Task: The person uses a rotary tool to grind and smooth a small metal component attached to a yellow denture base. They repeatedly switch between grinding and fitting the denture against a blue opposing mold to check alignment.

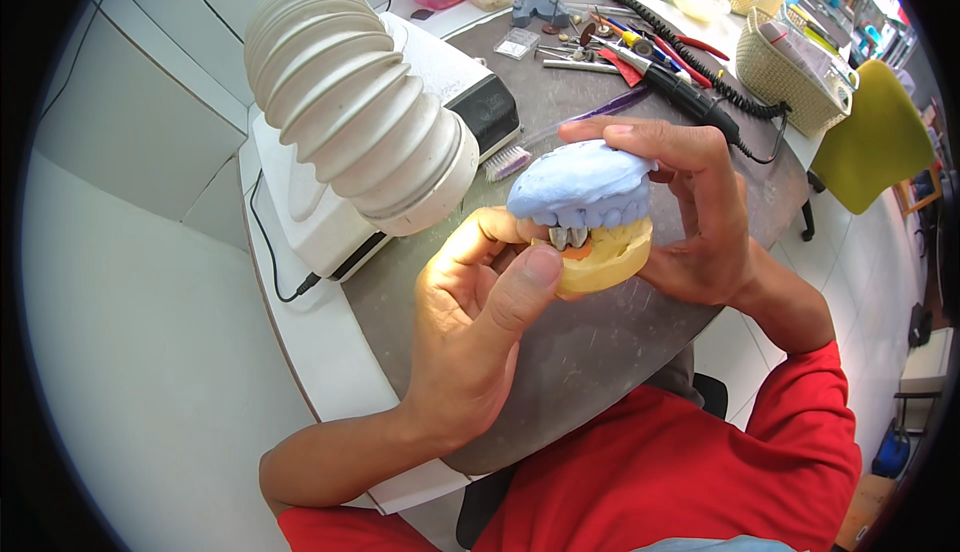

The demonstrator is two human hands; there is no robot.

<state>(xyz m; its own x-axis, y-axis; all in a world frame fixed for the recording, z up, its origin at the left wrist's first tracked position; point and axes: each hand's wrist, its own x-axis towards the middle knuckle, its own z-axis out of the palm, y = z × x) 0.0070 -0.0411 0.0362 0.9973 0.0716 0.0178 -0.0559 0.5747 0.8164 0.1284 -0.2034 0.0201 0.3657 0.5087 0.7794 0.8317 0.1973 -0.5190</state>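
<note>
Between my hands, above the grey work mat, is a pair of dental casts set tooth to tooth. The upper one is a pale blue dental cast (580, 180); the lower one is a yellow dental cast (612, 260) with an orange patch. Silver metal crowns (569, 237) show at the yellow cast's left front. My left hand (480, 317) is closed on the left side, its thumb near the crowns. Curled round the right side, my right hand (695, 207) has fingers on top of the blue cast and the thumb low by the yellow one.
A ribbed white suction hose (360, 102) rises at left over a white box unit. Behind the casts lie a toothbrush (508, 163), a black handpiece (688, 97) with coiled cord, and several small tools. A woven basket (790, 77) stands far right, near a green chair (872, 142).
</note>
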